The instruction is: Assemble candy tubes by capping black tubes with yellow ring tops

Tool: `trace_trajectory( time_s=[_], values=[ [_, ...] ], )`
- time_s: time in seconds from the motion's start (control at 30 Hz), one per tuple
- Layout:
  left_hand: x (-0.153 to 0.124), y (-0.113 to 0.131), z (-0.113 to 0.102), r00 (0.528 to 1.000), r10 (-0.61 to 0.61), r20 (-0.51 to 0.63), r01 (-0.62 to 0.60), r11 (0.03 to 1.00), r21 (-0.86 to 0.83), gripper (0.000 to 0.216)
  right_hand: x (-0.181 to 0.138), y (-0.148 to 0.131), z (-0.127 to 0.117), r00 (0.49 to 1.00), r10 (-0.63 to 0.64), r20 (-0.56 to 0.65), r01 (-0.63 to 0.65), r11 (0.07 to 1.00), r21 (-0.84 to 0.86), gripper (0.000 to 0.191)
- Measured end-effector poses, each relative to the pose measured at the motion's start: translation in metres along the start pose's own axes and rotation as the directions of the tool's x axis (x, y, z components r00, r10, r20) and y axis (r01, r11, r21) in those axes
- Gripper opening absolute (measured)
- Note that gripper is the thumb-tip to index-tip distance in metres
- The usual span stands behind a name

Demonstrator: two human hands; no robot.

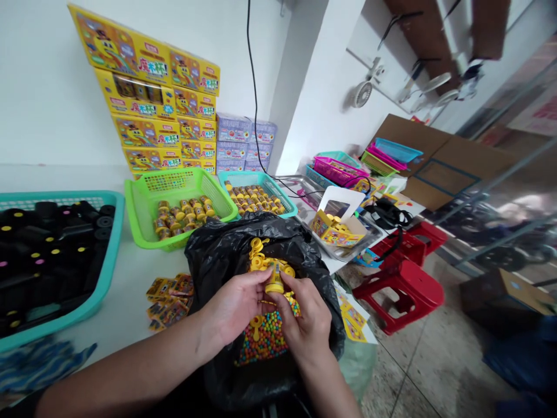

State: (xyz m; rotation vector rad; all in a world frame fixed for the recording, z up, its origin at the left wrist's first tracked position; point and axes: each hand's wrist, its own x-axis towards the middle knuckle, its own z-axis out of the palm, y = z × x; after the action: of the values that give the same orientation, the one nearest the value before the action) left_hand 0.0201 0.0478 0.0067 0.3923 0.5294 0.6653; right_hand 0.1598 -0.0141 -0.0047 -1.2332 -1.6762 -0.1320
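Both my hands meet around a small yellow jar (274, 280) with a printed label. My left hand (237, 302) pinches it from the left, and my right hand (307, 310) grips its right side with the thumb near the base. Below them, a black plastic bag (213, 247) lies open around many small multicoloured candy balls (265, 342). Yellow plastic caps with a scoop-like tail (256, 247) sit on the candy, some partly hidden behind my fingers. Left of the bag, a pile of printed yellow labels (169, 299) rests on the white table.
A green basket (134, 215) and a turquoise basket (285, 194) hold filled jars. Another turquoise basket (114, 249) carries black parts. Yellow printed boxes (152, 130) are stacked by the wall. An open carton (335, 229) stands on a metal tray. Red stools (404, 287) stand right.
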Motion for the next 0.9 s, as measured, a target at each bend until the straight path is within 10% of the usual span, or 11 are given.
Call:
trace_trajectory(
  time_s=[0.9],
  values=[
    [-0.004, -0.007, 0.005, 0.999, 0.028, -0.020, -0.026, 0.997, 0.075, 0.032, -0.002, 0.002, -0.005, 1.000, 0.022, 0.023, -0.023, 0.997, 0.071, 0.023]
  ],
)
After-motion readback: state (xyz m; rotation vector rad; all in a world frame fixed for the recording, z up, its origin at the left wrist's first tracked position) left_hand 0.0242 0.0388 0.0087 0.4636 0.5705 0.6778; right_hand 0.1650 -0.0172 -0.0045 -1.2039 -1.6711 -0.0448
